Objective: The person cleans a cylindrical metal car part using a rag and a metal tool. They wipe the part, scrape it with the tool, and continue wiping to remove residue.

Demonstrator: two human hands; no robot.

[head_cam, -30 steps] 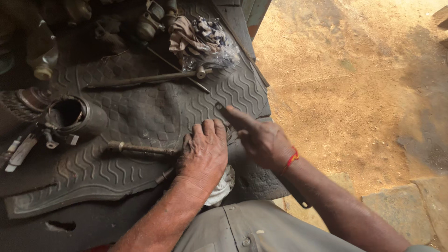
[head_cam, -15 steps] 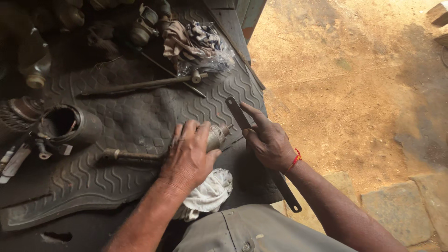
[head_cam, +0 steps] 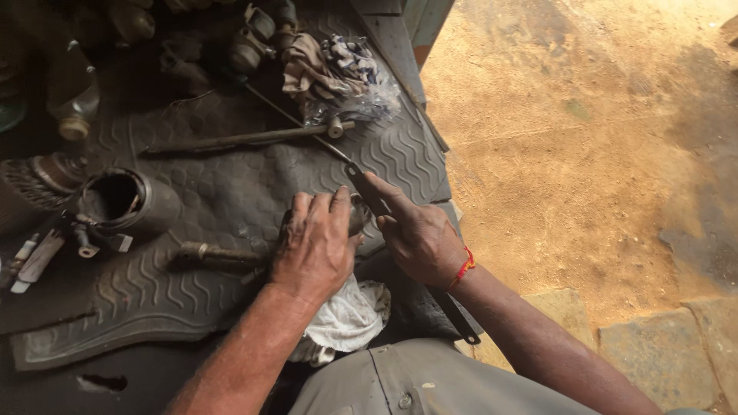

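Item in hand: a small dull-grey metal part (head_cam: 356,214), mostly hidden, lying on the dark rubber mat with wavy tread (head_cam: 231,177) near the mat's right edge, between the two hands. Its shape cannot be told. A long rusty metal shaft (head_cam: 219,256) runs leftward from under the left hand along the mat; whether it joins the grey part cannot be seen.

Left hand (head_cam: 314,244): palm down, fingers curled and closed over the grey part, pressing it to the mat.

Right hand (head_cam: 415,234): closed around a long flat dark metal file-like bar (head_cam: 366,189), forefinger laid along its top. The bar's forward end points up and away past the grey part; its rear end shows below the wrist beside the person's lap. A red thread band (head_cam: 463,267) circles the right wrist.

Just below the hands: a crumpled white cloth (head_cam: 347,317), partly under the left forearm, touching the grey-green trouser fabric (head_cam: 415,380).

Left on the mat: a dark hollow cylindrical metal housing (head_cam: 127,204), open mouth up, with a coiled wire brush wheel (head_cam: 34,178) beside it.

Farther back: a long thin steel rod with a socket end (head_cam: 246,138), lying crosswise; beyond it a bundle of patterned rags and clear plastic (head_cam: 338,73).

Right of the bench: bare sandy ground (head_cam: 584,138).
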